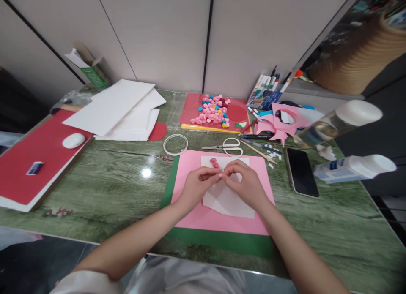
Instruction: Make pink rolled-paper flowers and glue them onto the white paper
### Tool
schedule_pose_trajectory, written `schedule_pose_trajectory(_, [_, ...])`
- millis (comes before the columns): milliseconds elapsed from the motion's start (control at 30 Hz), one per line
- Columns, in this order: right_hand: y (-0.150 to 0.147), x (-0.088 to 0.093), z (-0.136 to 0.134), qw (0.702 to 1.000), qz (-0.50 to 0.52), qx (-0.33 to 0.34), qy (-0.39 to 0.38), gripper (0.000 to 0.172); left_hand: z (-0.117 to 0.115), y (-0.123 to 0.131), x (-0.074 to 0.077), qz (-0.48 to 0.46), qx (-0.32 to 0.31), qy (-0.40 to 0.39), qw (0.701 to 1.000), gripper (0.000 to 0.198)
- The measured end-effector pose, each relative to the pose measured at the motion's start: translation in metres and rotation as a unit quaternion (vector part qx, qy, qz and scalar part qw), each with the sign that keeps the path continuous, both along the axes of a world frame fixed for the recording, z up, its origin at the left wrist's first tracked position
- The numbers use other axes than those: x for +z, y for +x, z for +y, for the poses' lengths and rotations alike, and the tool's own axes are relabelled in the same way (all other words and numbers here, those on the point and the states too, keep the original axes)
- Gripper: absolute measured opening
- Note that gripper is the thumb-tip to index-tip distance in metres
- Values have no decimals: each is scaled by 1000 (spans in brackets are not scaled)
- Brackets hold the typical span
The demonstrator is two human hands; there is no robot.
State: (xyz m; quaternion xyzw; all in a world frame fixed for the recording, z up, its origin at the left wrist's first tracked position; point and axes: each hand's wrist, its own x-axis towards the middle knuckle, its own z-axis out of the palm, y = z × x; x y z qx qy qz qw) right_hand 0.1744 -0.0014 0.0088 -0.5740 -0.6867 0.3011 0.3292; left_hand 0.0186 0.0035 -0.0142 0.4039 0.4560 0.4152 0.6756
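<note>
Over white paper (228, 201) | left hand (198, 186), right hand (245, 184) | fingers pinch one tiny pale scrap (220, 175), mostly hidden

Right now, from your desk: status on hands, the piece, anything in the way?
Left hand and right hand pinched together on a small bit, too tiny to identify. Over white sheet on pink paper. Pink balls just beyond; scissors farther back.
</note>
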Motion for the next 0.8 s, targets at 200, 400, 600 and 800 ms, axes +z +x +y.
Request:
schedule_pose_trajectory(200, [-2, 0, -2, 1000, -20, -5, 13, 8, -1, -1, -4, 20, -10, 38, 999, 22])
schedule_pose_trajectory(400, [-2, 2, -3, 999, -30, 5, 17, 7, 0, -1, -3, 80, -4, 94, 992, 16])
schedule_pose_trajectory(600, [-3, 6, -4, 999, -41, 9, 13, 8, 2, -3, 1, 133, -5, 117, 984, 15])
schedule_pose_trajectory(800, [-3, 11, -5, 999, -42, 10, -3, 16, 5, -3, -4, 74, -18, 70, 995, 21])
